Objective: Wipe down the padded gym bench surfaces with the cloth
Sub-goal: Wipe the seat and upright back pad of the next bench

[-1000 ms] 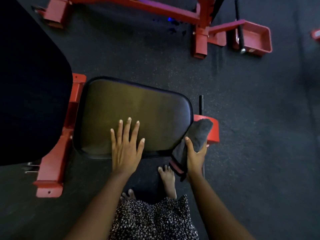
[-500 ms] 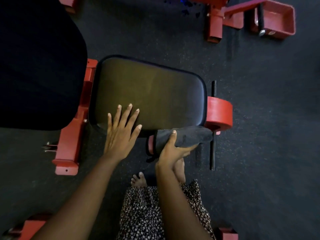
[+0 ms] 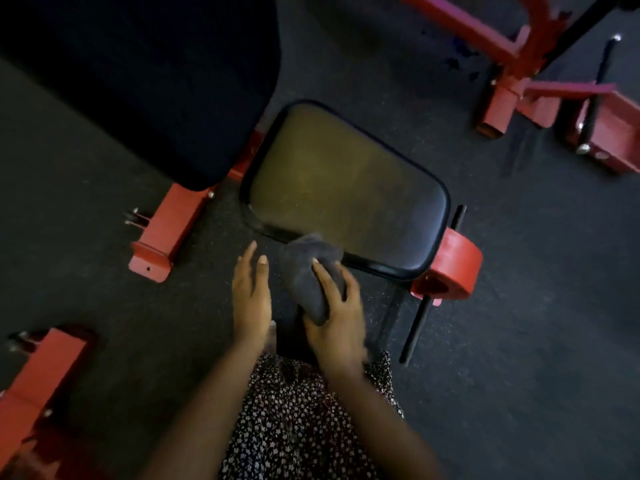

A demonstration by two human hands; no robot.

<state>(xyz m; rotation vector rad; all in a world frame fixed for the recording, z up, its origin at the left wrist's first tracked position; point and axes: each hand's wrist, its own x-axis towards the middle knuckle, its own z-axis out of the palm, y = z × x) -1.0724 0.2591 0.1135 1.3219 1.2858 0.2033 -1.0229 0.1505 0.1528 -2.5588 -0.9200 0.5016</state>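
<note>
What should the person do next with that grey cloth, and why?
Probably sweep the cloth forward across the seat pad. The right hand grips it at the pad's near edge; the left hand is open beside it, off the pad.

The seat pad (image 3: 346, 188) looks like smooth, faintly glossy black vinyl, the cloth (image 3: 306, 271) soft matt grey fabric, the frame (image 3: 166, 230) red-painted metal, the floor (image 3: 519, 306) rough speckled rubber.

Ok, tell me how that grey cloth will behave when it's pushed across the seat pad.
Probably floppy: the cloth bunches and folds under the right hand. Likely light, since one hand holds it. It should slide easily on the smooth seat pad.
</note>
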